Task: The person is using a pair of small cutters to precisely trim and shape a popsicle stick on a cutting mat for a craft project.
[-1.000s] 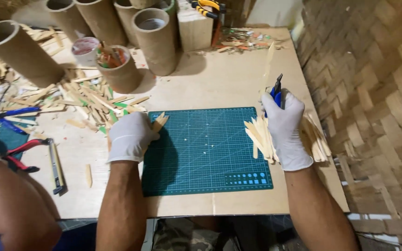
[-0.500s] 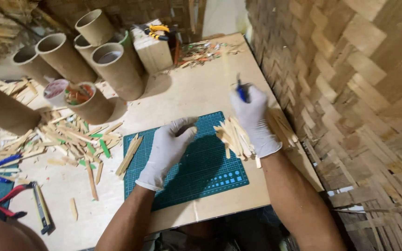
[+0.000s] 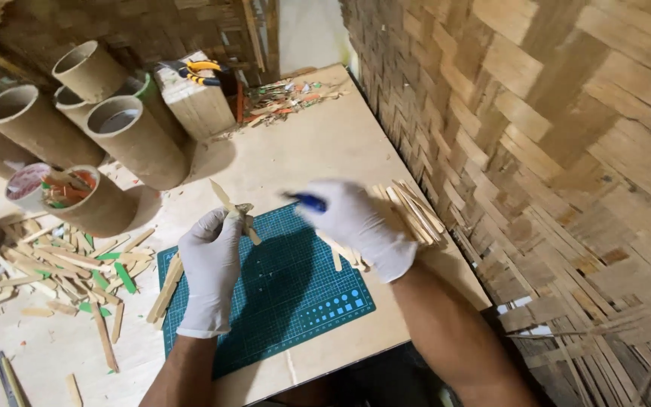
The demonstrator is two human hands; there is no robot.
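Note:
Both hands wear white gloves above a green cutting mat [image 3: 295,309] on a light wooden table. My left hand [image 3: 209,260] pinches a thin wooden stick [image 3: 229,205] and lifts it over the mat's upper left corner. My right hand [image 3: 356,226] hovers over the mat's upper right part, closed around a blue-handled tool [image 3: 307,201] whose tip points left toward the stick. A heap of similar sticks [image 3: 412,211] lies just right of the right hand, near the table's edge.
Cardboard tubes [image 3: 126,139] stand at the back left, one cup [image 3: 77,192] holding coloured bits. Loose sticks and green scraps [image 3: 62,264] litter the table to the left. A wooden block [image 3: 197,102] carries yellow pliers. A woven bamboo wall [image 3: 536,151] rises on the right.
My left hand has picked up a stick from the mat and raised it. My right hand has left the stick heap and moved left with the blue tool. The camera view has tilted.

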